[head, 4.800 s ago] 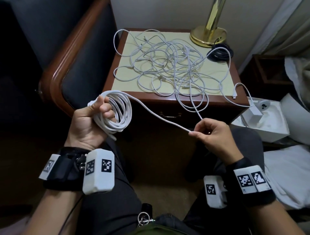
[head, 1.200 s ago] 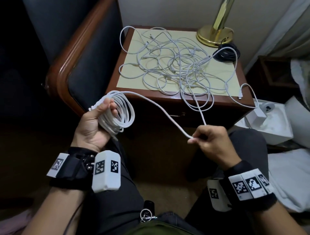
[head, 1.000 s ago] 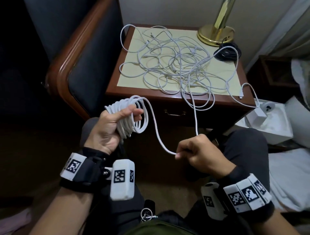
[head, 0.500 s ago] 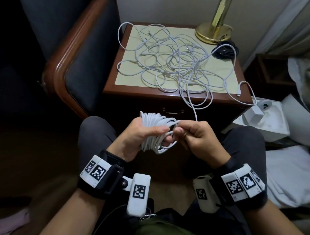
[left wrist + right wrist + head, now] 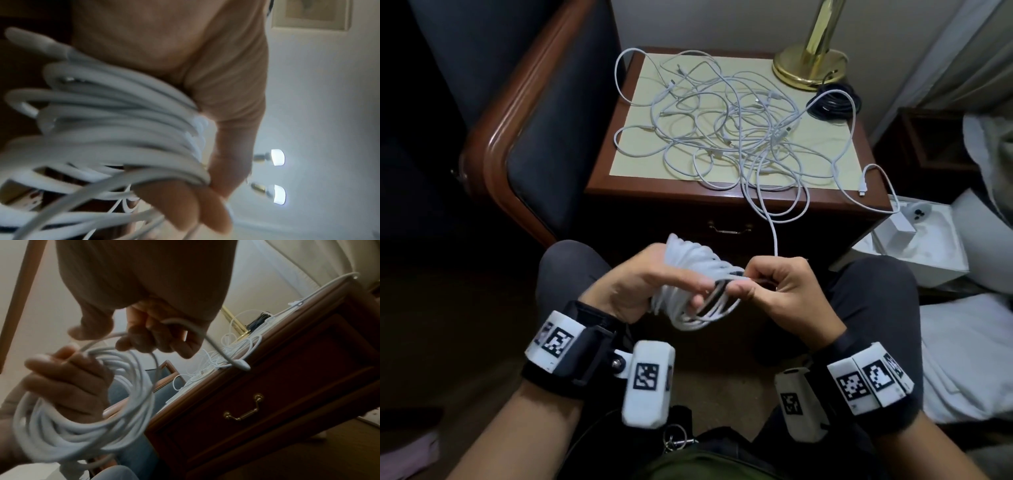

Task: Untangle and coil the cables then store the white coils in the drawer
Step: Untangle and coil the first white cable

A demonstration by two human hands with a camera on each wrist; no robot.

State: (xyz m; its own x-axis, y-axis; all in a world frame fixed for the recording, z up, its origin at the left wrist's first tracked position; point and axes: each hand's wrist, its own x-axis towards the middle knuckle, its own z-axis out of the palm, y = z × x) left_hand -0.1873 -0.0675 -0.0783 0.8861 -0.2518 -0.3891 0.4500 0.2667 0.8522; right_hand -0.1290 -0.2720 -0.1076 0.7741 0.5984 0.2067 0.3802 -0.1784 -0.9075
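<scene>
While we sit with knees under the work, our left hand (image 5: 643,287) carries the white coil (image 5: 698,291) low at six o'clock, its grip wrapped through the loops so they stay stacked and cannot spring apart. Our right hand (image 5: 784,291) sits just beside it at about five o'clock, its grip pinching the free strand (image 5: 774,236) against the coil, probably to lay on another turn. From that pinch the strand climbs toward twelve o'clock and passes over the table's front edge (image 5: 722,195), so we judge each pull will drag across that wooden lip.

Below the edge, the drawer (image 5: 729,228) with its brass handle is closed; it faces our knees, and the space between looks tight for opening.

On the table top (image 5: 633,154) the tangle of white cables (image 5: 722,137) spreads nearly rim to rim, with a loop hanging off the front and a connector end (image 5: 863,190) draped toward three o'clock. Farther back, at one o'clock, a black cable coil (image 5: 832,102) lies touching the brass lamp base (image 5: 808,68). An upholstered chair arm (image 5: 510,113) crowds the ten o'clock side, and a white box (image 5: 914,246) sits at three.
</scene>
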